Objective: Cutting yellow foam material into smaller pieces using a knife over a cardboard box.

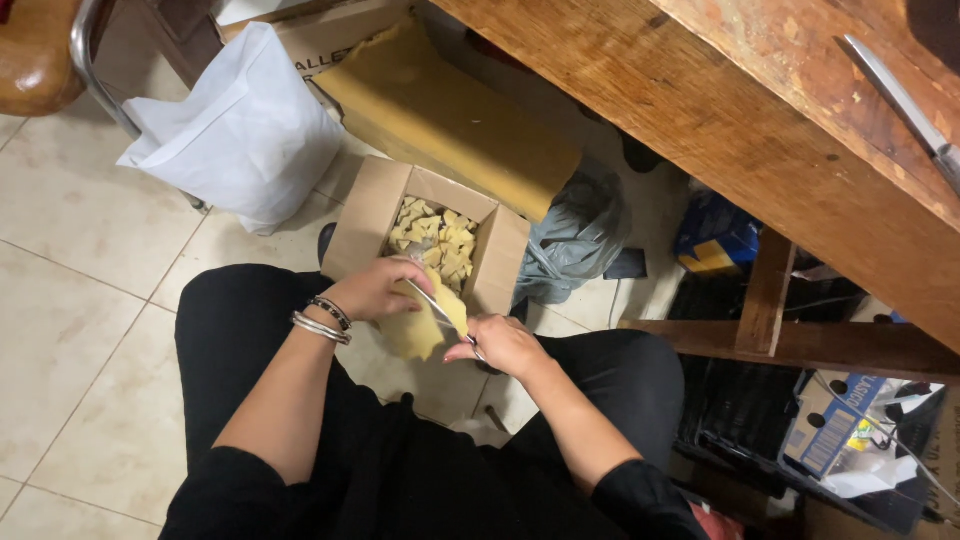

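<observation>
Both of our hands work just in front of the open brown cardboard box (372, 215) on the tiled floor. Our left hand (372, 290), wrist ringed with silver and dark beaded bracelets (322, 320), closes its fingers around the top of a soft yellow slab of wax-like material (420, 328), holding it just short of the box's near wall. Our right hand (505, 345) grips a pair of metal scissors (440, 312), whose blades lie across the slab, touching it. Inside the box we see a heap of small pale yellow cut pieces (435, 238). Beyond the box leans a large yellow-brown sheet (440, 115), and a white paper bag (240, 130) sits on the floor to the box's left. To the right of the box lies a crumpled grey plastic bag (578, 235), partly beneath a worn wooden table (750, 120). A long metal blade (900, 100) rests on that table, well apart from the box. Our black-clad knees frame the near side of the box.
</observation>
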